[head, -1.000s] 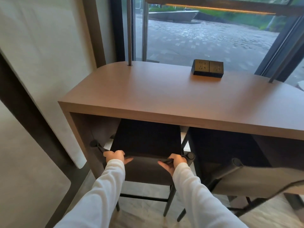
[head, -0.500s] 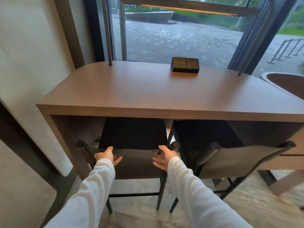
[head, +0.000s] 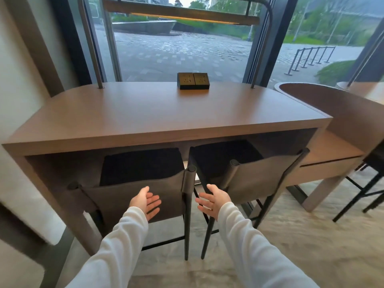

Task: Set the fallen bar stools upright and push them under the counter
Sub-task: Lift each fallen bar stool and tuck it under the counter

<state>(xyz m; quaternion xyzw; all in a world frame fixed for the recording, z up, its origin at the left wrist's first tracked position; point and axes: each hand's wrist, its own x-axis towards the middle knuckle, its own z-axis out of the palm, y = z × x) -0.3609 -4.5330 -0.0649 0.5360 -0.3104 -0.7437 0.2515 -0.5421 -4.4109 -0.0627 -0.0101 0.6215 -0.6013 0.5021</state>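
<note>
Two grey bar stools stand upright with their dark seats under the brown counter (head: 158, 125). The left stool (head: 116, 196) shows its grey backrest toward me, and the right stool (head: 261, 177) stands beside it, turned slightly. My left hand (head: 146, 201) hovers open in front of the left stool's backrest, palm facing right, touching nothing. My right hand (head: 212, 201) is open too, in the gap between the two stools, palm facing left. Both arms wear white sleeves.
A black socket box (head: 193, 80) sits at the back of the counter, by the window. Two metal posts rise from the countertop. A lower wooden table (head: 332, 154) and another dark stool (head: 372, 179) stand to the right. A wall is close on the left.
Both hands have let go of the left stool's backrest and drawn back, fingers spread. The view has pulled back and swung right, showing the whole counter and both stools.
</note>
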